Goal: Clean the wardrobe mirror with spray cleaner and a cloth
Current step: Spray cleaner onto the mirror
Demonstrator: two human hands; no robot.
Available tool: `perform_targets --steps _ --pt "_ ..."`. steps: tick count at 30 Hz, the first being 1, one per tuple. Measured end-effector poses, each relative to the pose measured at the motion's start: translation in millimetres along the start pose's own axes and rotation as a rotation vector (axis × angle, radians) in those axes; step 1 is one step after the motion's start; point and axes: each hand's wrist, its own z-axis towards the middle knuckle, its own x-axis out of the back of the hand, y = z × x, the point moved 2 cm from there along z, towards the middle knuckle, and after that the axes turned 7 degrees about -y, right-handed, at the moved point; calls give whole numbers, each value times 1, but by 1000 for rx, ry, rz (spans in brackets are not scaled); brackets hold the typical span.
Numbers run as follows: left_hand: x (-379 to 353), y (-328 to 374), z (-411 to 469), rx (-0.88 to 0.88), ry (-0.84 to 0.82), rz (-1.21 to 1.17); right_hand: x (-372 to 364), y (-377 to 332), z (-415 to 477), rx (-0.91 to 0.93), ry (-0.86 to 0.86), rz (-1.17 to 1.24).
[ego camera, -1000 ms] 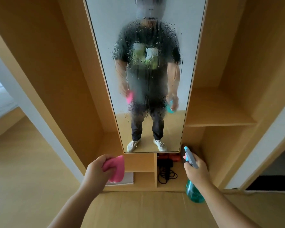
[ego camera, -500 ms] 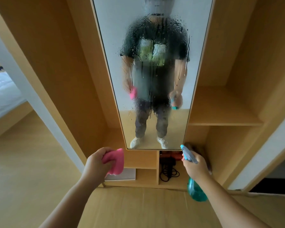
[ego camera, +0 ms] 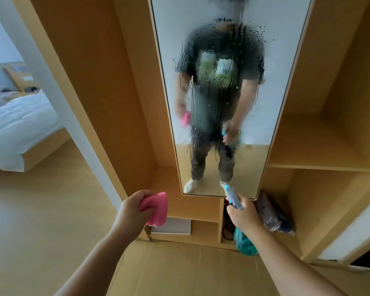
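Left hand (ego camera: pixel 130 210) curled tight round a crumpled pink cloth (ego camera: pixel 156 210), held in the air short of the glass. Right hand (ego camera: pixel 242 214) wraps the neck of a teal translucent plastic spray bottle (ego camera: pixel 245 243), blue nozzle aimed at the mirror's bottom edge, not touching it. Tall thin-framed wardrobe mirror (ego camera: pixel 226 60) dead ahead, droplets and runs across its middle. Light wooden wardrobe (ego camera: pixel 94 82) surrounds it: open bay left, shelf (ego camera: pixel 308 146) right, cubbies below holding a black cable (ego camera: pixel 228 228) and a flat white box (ego camera: pixel 171 226); dark bundled bag (ego camera: pixel 273 216) just beside the bottle. Wooden floor (ego camera: pixel 41 210) open leftward, white bed (ego camera: pixel 15 124) beyond.
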Motion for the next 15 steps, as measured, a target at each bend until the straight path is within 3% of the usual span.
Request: perform_targets --steps 8,15 --pt "8 -4 -2 -4 22 21 -10 -8 0 -18 55 -34" --pt "7 2 -4 -19 28 34 -16 -11 4 15 -38 -26"
